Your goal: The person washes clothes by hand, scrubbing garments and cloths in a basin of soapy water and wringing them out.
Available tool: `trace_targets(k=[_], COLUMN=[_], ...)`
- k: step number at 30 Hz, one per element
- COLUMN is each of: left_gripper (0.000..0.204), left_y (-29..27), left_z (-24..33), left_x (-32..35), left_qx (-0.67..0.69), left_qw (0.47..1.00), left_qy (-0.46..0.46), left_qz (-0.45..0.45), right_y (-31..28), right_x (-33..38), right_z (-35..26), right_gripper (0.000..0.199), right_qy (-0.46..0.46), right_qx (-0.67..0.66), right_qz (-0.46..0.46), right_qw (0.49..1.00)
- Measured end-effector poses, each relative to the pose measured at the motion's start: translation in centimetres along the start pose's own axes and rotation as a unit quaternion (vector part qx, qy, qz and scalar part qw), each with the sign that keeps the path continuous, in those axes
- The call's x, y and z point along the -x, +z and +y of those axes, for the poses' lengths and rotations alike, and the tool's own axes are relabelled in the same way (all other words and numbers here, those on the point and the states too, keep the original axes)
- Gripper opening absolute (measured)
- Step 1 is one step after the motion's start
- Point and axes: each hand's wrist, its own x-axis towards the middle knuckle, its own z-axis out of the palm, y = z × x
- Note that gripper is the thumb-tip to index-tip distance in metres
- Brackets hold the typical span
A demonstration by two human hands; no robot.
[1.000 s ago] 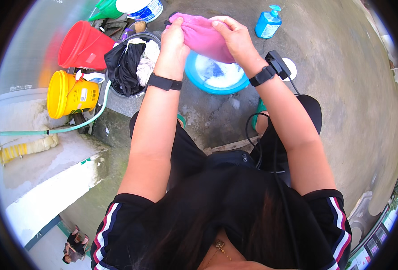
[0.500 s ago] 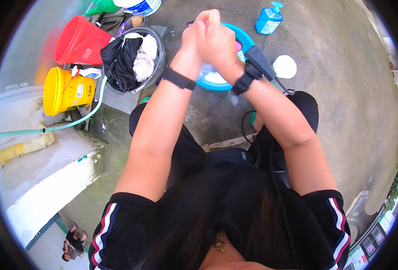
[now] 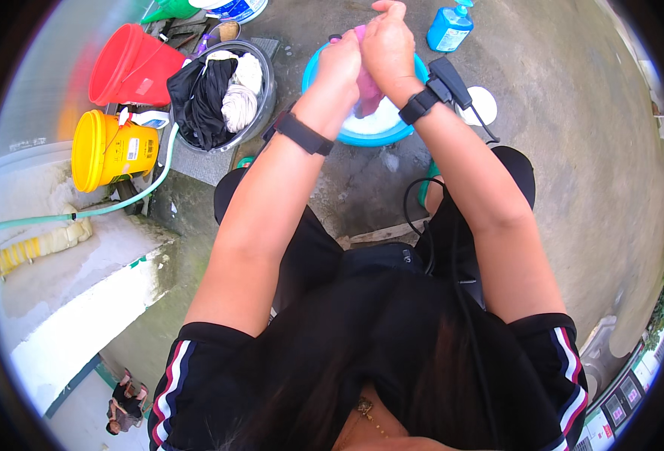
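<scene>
Above a round blue basin of foamy water, my left hand is closed round a wet-looking pink cloth. My right hand presses against the cloth from the other side, its fingers bent and partly hidden from view. The cloth shows between the two hands and hangs down toward the suds. Black straps circle both my wrists, and a dark device sits by the right one.
Left of the basin stands a grey tub with black and white laundry. Beyond it are a red bucket, a yellow bucket and a pale green hose. A blue pump bottle and a white round container stand at right.
My hands were clasped together over the basin; now they are farther apart, with the pink cloth showing between them. More of the basin and its suds is visible.
</scene>
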Motion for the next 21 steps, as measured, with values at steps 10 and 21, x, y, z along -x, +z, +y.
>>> trace_targets(k=[10,21], left_gripper=[0.024,0.024], left_y=[0.6,-0.7], left_z=[1.1,3.6], left_x=[1.1,-1.2], left_qx=[0.075,0.205], left_qw=[0.994,0.961], left_qy=[-0.054,-0.051], left_qz=[-0.05,-0.178], right_y=[0.4,-0.3], right_x=[0.5,-4.5], right_z=[0.1,7.2], right_gripper=[0.025,0.028], right_qy=[-0.117,0.107], right_qx=[-0.049,-0.311], right_qz=[0.021,-0.11], right_qw=[0.992,0.938])
